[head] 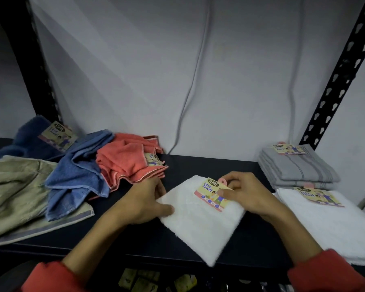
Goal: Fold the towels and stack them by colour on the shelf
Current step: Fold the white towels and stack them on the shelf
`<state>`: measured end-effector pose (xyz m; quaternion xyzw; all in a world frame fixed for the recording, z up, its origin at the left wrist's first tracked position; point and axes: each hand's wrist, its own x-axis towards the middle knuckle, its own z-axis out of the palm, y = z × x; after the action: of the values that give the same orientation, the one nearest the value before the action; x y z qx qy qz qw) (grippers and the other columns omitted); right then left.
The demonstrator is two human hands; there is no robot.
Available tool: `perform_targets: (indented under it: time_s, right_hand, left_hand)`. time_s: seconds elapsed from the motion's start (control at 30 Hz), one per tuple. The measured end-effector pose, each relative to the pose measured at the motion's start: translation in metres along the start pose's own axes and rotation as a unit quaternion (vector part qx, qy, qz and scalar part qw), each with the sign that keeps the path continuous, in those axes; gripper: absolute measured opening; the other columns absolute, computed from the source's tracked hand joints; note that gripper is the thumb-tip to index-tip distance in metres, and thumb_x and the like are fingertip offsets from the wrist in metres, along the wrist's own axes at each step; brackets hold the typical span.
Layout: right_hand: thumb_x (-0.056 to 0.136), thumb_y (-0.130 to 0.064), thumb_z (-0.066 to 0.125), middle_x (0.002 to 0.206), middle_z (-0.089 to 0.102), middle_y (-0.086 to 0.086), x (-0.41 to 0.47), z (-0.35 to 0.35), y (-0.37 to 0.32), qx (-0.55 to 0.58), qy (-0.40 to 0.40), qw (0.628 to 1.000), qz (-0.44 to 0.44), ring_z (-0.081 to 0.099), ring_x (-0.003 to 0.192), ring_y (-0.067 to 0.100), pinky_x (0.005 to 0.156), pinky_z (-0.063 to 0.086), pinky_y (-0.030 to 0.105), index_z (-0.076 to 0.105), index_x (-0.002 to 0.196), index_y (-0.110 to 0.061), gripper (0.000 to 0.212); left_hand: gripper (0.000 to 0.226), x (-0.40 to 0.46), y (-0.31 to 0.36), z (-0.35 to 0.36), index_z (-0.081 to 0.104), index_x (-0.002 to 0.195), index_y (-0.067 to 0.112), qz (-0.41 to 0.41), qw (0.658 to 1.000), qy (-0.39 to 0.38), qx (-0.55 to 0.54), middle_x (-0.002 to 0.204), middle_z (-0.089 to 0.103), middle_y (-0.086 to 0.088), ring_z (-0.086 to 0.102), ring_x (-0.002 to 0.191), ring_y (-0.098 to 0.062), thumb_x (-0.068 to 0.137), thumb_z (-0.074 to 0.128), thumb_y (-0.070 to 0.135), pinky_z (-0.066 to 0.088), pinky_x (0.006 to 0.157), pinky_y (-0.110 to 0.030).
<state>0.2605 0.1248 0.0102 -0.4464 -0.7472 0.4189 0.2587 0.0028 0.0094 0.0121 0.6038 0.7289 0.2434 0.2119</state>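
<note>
A folded white face towel (200, 224) with a paper label lies on the dark shelf (198, 165), its near corner hanging over the front edge. My left hand (143, 203) grips the towel's left edge, thumb on top. My right hand (244, 192) rests on its upper right corner and pinches the label there. Another folded white towel (329, 226) lies at the right. Behind it sits a stack of folded grey towels (297, 167). Unfolded towels are heaped at the left: coral (126, 159), blue (76, 178), beige (13, 190), dark blue (30, 135).
Black perforated shelf posts stand at the back left (40, 81) and right (341, 70). A grey cable (190, 91) hangs down the white wall. Small yellowish items (139, 281) show below the shelf's front edge.
</note>
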Motion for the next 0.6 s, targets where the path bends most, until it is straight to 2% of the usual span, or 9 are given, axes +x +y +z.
perform_targets:
  time_s: [0.1, 0.23, 0.3, 0.43, 0.5, 0.6]
  right_hand:
    - [0.087, -0.013, 0.077, 0.092, 0.077, 0.002, 0.014, -0.005, -0.008, -0.012, -0.079, 0.997, -0.019, 0.075, 0.091, 0.021, 0.089, 0.058, 0.038, 0.069, 0.110, -0.015, 0.025]
    - [0.089, -0.012, 0.074, 0.103, 0.077, 0.007, 0.020, -0.008, -0.010, -0.001, -0.149, 0.989, -0.021, 0.074, 0.098, 0.023, 0.091, 0.058, 0.039, 0.067, 0.117, -0.013, 0.029]
    - [0.089, -0.014, 0.075, 0.104, 0.077, 0.007, 0.020, -0.007, -0.006, -0.007, -0.161, 0.987, -0.025, 0.074, 0.099, 0.024, 0.092, 0.057, 0.040, 0.068, 0.119, -0.015, 0.030]
    - [0.090, -0.013, 0.074, 0.101, 0.077, 0.006, 0.023, -0.008, 0.000, -0.036, -0.135, 0.989, -0.042, 0.074, 0.097, 0.022, 0.093, 0.058, 0.040, 0.070, 0.120, -0.018, 0.031]
    - [0.091, -0.014, 0.073, 0.101, 0.077, 0.002, 0.025, -0.010, 0.002, -0.055, -0.126, 0.989, -0.054, 0.074, 0.097, 0.019, 0.093, 0.057, 0.040, 0.070, 0.121, -0.020, 0.031]
    - [0.093, -0.013, 0.070, 0.108, 0.076, -0.003, 0.029, -0.010, 0.003, -0.054, -0.122, 0.989, -0.062, 0.072, 0.102, 0.015, 0.094, 0.057, 0.039, 0.070, 0.124, -0.020, 0.032]
  left_hand:
    - [0.061, -0.004, 0.003, -0.008, 0.053, 0.113, 0.030, -0.012, 0.996, -0.070, -0.047, 0.099, 0.066, 0.004, 0.063, 0.084, -0.008, 0.069, 0.086, 0.058, 0.048, 0.070, -0.021]
    - [0.066, 0.021, 0.010, -0.003, 0.051, 0.130, 0.028, -0.061, 0.978, -0.037, -0.197, 0.126, 0.061, -0.003, 0.067, 0.103, -0.017, 0.077, 0.083, 0.051, 0.054, 0.091, -0.031]
    - [0.061, 0.035, 0.014, 0.004, 0.053, 0.129, 0.023, -0.082, 0.966, -0.022, -0.243, 0.124, 0.058, -0.001, 0.069, 0.098, -0.018, 0.080, 0.084, 0.043, 0.057, 0.091, -0.037]
    - [0.052, 0.052, 0.020, 0.015, 0.059, 0.126, 0.018, -0.072, 0.968, -0.021, -0.239, 0.107, 0.062, 0.002, 0.065, 0.092, -0.014, 0.082, 0.085, 0.027, 0.056, 0.077, -0.028]
    - [0.051, 0.054, 0.021, 0.016, 0.061, 0.126, 0.012, -0.076, 0.962, -0.048, -0.257, 0.110, 0.066, -0.004, 0.069, 0.091, -0.020, 0.082, 0.085, 0.020, 0.060, 0.084, -0.037]
    - [0.042, 0.055, 0.021, 0.014, 0.065, 0.123, 0.003, -0.072, 0.941, -0.094, -0.316, 0.113, 0.072, -0.015, 0.071, 0.092, -0.032, 0.084, 0.080, 0.006, 0.058, 0.095, -0.046]
